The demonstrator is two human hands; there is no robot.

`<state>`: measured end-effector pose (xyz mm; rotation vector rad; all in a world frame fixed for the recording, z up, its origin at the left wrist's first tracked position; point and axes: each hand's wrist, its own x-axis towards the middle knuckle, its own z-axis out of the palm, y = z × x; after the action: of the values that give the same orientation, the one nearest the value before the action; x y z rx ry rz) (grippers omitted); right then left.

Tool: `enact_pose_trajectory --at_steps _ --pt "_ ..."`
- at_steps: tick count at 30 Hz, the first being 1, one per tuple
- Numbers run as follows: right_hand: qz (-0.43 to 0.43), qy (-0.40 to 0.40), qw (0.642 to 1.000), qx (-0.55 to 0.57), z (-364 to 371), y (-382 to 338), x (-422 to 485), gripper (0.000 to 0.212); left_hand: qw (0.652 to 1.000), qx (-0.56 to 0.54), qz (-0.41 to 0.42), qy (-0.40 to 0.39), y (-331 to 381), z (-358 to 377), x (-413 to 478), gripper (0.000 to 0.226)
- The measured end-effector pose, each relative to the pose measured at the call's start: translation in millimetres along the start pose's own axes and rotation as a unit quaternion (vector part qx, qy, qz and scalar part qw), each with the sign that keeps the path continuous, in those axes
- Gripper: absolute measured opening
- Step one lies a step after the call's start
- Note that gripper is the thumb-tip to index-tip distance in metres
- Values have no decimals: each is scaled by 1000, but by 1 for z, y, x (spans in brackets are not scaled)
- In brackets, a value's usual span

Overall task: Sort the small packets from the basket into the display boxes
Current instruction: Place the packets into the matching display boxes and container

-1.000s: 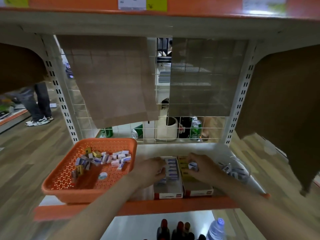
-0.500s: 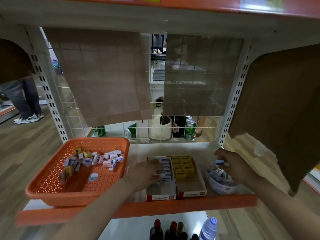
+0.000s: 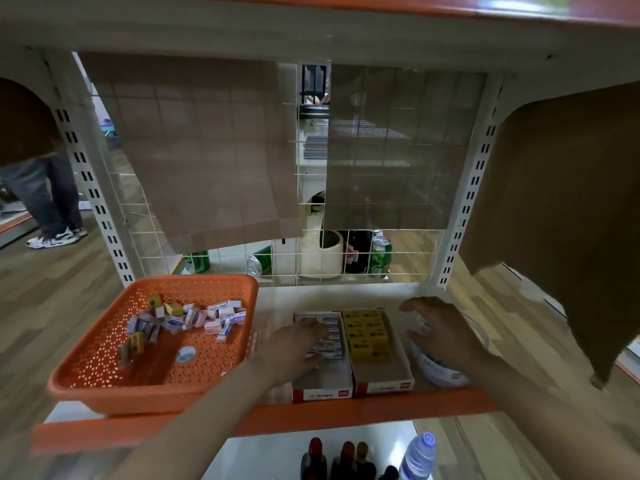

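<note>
The packets [image 3: 194,318], likely light, stiff and best pinched by their sides, are lying in the basket [image 3: 156,393] while the left hand [image 3: 294,348] is resting in a box [image 3: 322,393], grip unclear, and the right hand [image 3: 446,334] is hovering spread-fingered over a tub [image 3: 440,375].

a white metal shelf with an orange front lip [image 3: 346,296] stands on wood-plank floor [image 3: 52,306]. two brown woven mats [image 3: 207,150] hang on its white wire-grid back [image 3: 225,263], green drink cans [image 3: 380,256] behind. perforated white uprights [image 3: 88,178] flank it.
</note>
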<state>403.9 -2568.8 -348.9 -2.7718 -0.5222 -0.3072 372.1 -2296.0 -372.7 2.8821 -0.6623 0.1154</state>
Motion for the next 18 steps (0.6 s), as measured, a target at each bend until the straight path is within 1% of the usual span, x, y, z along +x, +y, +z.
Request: enact_pose_trajectory --at_steps 2,5,8,10,14,18 --pt "-31 -10 999 18 8 -24 4 37 1000 -16 -10 2 -1 0 0 34" --pt "-29 -52 991 118 26 -55 8 42 999 -42 -21 6 -3 1 -1 32" --pt "-56 -90 981 161 46 -80 11 41 998 -57 -17 11 -3 0 -2 35" --pt "-49 -86 979 178 52 -92 13 35 997 -70 -15 12 -4 -1 -3 38" --pt "-10 -67 974 217 59 -96 17 29 993 -114 -25 30 -13 -1 -7 27" --pt "11 -30 966 256 60 -90 17 28 995 -98 -24 25 -20 -1 -11 27"
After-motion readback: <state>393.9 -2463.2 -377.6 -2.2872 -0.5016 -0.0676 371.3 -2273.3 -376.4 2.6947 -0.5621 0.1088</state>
